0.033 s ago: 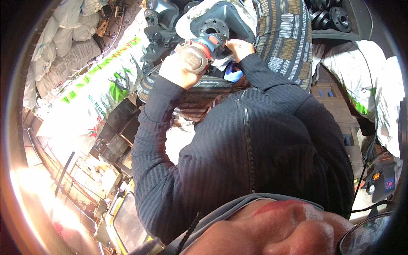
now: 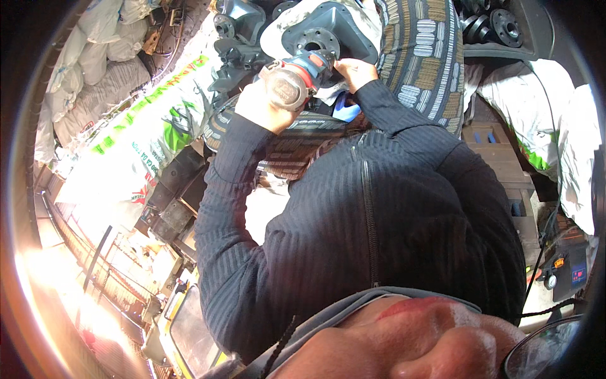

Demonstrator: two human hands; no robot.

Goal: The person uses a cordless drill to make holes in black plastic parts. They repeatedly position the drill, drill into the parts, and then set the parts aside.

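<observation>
1. Nearly nothing has moved: your power tool (image 2: 291, 81) shows at most a slight shift; work in hand looks unchanged.
2. Grey flanged casting (image 2: 355, 36), one, on white sheeting (image 2: 273, 43); your tool overlaps its near edge, contact unclear. Left of the sheeting: dark castings (image 2: 238, 60), at least two.
3. Power tool: one.
4. Hands: two. Your left hand (image 2: 260, 108) is wrapped round the tool; your right hand (image 2: 358, 73) is curled beside its front, grip unclear.

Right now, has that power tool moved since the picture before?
No, not that I can see: the power tool shows in the same place, just below the round metal flange.
</observation>
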